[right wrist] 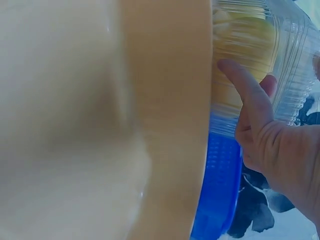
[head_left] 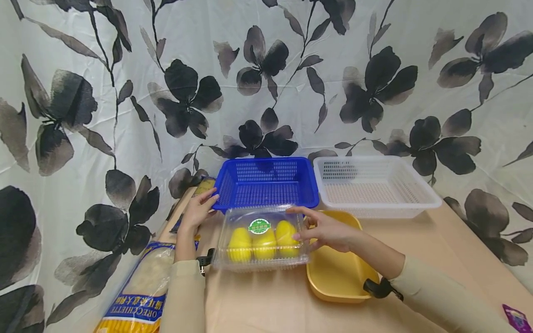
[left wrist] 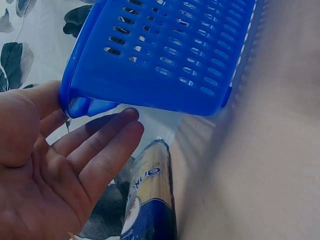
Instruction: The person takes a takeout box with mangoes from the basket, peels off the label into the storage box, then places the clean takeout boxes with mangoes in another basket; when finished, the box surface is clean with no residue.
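A clear plastic clamshell box point(head_left: 225, 245) holds three yellow fruits point(head_left: 264, 245) under a lid with a round green label. My right hand point(head_left: 326, 231) grips the box at its right side, fingers spread over the lid and edge. The box is in front of the blue basket point(head_left: 310, 196) and overlaps its near rim in the head view. At the basket's left corner is my left hand point(left wrist: 65, 155), one digit at the rim and the other fingers stretched out below it.
A yellow basin point(head_left: 343, 277) stands under my right forearm. Behind it is a white basket point(head_left: 376, 208). Along the left table edge lie an orecchiette pasta bag point(head_left: 139, 286) and another pasta packet point(left wrist: 150, 200). A purple packet point(head_left: 516, 318) lies at the far right.
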The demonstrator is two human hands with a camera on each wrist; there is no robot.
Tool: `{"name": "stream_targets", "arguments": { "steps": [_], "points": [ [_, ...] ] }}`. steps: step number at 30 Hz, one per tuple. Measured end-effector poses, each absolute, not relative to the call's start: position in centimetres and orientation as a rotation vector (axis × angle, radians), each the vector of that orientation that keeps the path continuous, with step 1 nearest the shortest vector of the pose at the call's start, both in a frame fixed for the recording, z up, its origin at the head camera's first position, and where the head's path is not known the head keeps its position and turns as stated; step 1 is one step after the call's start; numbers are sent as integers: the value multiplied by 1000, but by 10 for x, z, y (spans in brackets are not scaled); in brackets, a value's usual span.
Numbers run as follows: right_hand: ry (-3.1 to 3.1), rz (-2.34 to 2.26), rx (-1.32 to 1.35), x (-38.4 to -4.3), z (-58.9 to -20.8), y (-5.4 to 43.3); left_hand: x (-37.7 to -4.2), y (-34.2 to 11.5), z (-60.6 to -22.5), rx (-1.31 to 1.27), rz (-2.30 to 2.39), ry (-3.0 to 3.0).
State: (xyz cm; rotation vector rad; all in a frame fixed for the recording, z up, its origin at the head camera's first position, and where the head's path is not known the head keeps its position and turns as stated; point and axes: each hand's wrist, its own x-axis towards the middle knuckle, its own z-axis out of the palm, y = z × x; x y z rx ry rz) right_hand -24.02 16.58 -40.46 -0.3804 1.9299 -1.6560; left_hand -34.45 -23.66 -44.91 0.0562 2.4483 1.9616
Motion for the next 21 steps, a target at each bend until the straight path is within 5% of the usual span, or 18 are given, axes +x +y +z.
{"name": "stream_targets", "arguments": {
  "steps": [21],
  "points": [
    [2085,-1520,-402,-238,-410,153,-333,-231,-433,26,1953,2438]
  ]
}}
